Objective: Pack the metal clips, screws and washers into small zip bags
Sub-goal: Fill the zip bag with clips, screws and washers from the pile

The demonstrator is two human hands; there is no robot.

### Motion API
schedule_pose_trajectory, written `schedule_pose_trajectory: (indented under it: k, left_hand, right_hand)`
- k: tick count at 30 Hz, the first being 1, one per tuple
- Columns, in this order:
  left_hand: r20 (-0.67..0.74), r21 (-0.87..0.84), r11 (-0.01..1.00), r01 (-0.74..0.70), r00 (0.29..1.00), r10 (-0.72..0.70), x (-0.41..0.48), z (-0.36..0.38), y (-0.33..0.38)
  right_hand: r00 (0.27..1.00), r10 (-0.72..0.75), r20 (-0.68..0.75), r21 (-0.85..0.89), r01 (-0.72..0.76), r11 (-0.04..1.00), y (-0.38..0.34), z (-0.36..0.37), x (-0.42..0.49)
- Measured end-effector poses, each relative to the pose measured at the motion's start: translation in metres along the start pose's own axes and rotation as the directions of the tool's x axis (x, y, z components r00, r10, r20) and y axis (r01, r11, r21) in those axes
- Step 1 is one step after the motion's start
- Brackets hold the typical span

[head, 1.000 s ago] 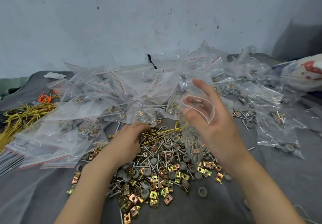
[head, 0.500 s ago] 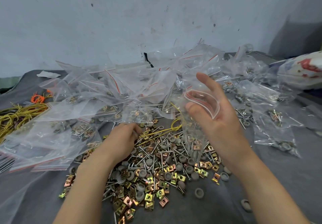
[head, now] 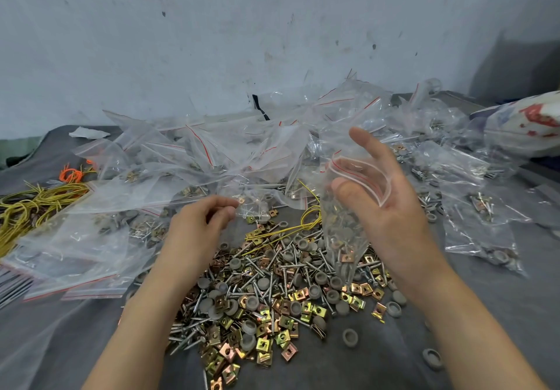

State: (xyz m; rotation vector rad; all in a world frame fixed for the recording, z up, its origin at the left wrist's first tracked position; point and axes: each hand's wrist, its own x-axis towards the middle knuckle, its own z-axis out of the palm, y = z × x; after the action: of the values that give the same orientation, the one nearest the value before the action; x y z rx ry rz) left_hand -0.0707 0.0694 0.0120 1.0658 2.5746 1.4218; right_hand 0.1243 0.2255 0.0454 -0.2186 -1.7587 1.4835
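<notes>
A pile of loose hardware (head: 272, 292) lies on the grey cloth: brass-coloured metal clips (head: 263, 344), silver screws (head: 251, 271) and grey round washers (head: 350, 336). My right hand (head: 391, 217) holds a small clear zip bag (head: 357, 189) upright above the pile, thumb and fingers spreading its red-lined mouth open. A few parts sit in the bag's lower tip. My left hand (head: 200, 226) hovers just over the pile's far left edge. Its fingers curl toward the thumb, and I cannot make out whether anything is between them.
A heap of clear zip bags (head: 188, 162), some filled, covers the back and left of the cloth. More filled bags (head: 478, 207) lie at the right. Yellow wire ties (head: 33, 204) sit far left. A white wall (head: 272, 41) stands behind.
My left hand has lifted off the pile and moved slightly toward the bag. My right hand keeps the bag's mouth open in about the same place.
</notes>
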Motion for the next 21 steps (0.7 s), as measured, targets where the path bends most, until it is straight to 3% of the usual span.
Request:
schedule_pose_trajectory:
  k: [14, 21]
  left_hand:
    - [-0.109, -0.336, 0.942, 0.011, 0.993, -0.051, 0.005, -0.011, 0.015]
    - [0.004, -0.635, 0.771, -0.047, 0.998, 0.064, 0.000, -0.013, 0.038]
  right_hand:
    - [0.999, 0.000, -0.033, 0.052, 0.002, 0.999, -0.003, 0.000, -0.001]
    - [1.000, 0.017, -0.004, 0.048, -0.017, 0.999, 0.003, 0.004, -0.001]
